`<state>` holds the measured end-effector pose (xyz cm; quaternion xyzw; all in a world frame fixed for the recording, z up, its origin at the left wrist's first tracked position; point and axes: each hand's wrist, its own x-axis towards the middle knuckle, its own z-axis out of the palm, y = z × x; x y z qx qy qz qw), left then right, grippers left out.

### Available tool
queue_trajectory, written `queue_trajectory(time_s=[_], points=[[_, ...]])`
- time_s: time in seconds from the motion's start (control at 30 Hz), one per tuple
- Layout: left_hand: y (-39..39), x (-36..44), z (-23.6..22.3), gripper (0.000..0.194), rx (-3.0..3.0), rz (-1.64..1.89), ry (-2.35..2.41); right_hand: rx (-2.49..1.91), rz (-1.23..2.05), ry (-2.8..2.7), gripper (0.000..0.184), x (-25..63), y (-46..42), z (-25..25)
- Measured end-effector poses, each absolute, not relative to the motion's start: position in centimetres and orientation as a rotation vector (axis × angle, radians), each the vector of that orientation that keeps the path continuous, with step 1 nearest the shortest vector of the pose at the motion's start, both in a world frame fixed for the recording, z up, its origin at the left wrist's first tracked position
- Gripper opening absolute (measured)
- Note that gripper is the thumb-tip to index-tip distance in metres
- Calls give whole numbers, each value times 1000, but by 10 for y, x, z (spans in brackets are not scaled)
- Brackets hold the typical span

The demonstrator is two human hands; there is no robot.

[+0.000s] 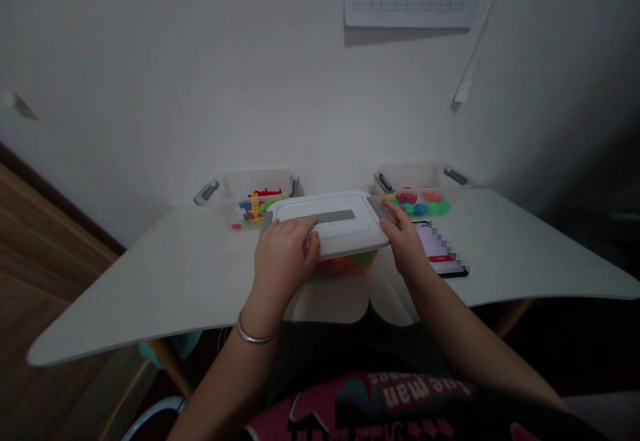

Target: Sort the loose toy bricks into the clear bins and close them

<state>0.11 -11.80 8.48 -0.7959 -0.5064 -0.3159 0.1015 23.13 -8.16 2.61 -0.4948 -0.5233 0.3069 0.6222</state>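
Note:
A storage box with a white lid [345,238] sits before me at the middle of the table, the grey carry handle [336,216] lying flat in the lid. Orange, red and green contents show dimly through the clear wall [349,264] under the rim. My left hand [285,254] grips the box's left end, its fingers over the lid edge and side latch. At the opposite end, my right hand [404,238] is closed on the edge by the grey right latch [377,208]. The undersides of both hands' grips are hidden.
Against the wall stand two open clear bins: the left bin [255,181] holds colourful small toys, the right bin [413,174] holds round bright pieces. A tablet or phone [443,254] lies right of the box. The white table [200,281] has a notch at its front edge.

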Motion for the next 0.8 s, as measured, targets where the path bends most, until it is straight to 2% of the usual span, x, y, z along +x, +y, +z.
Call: queue_trajectory(time_s=[0.17,0.4,0.57,0.7,0.8], points=[[-121,4,91,31,-2478,-828,-1310,-1104,826,-1236,64,220,-82,22],[-121,15,94,32,-2540,-739,-1279,-945,1046,-1308,51,186,-82,25],[-118,16,88,34,-2437,-814,-1388,-858,1135,-1389,57,164,-78,17],[-115,15,84,37,-2316,-742,-1489,-917,1052,-1501,59,170,-69,12],[-116,16,85,37,-2315,-719,-1508,-1146,781,-1704,47,192,-55,11]])
